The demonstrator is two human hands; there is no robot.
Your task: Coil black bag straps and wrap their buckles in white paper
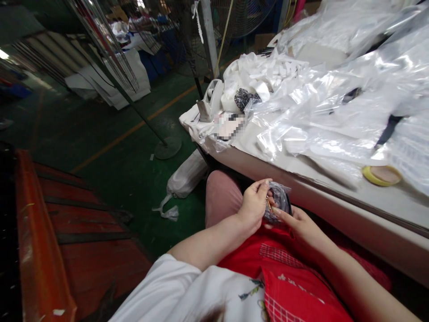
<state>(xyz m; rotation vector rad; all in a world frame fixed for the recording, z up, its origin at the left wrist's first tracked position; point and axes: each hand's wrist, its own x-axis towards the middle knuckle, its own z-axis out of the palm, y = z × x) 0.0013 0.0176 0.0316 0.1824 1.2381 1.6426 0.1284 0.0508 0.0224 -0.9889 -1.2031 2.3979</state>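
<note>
Above the lap, a dark ring-shaped coil [281, 200] wrapped in clear plastic is held between both hands. What kind of thing it is I cannot make out for sure. A small gold-coloured piece [268, 204] shows at its inner left side. My left hand [255, 203] pinches the coil's upper left edge, thumb and fingers closed. Around the lower right side, my right hand [296, 220] is closed, its thumb lying over the coil near the gold-coloured piece. Some of the fingers are hidden behind the coil.
A white-covered table [241, 158] runs along the right, heaped with clear plastic bags [308, 129]. On it lie a yellow tape roll [381, 175], a tape dispenser [211, 100] and a blurred-out flat object [229, 126]. An orange-red crate [80, 223] stands left; a wrapped white bundle [187, 174] lies on the floor.
</note>
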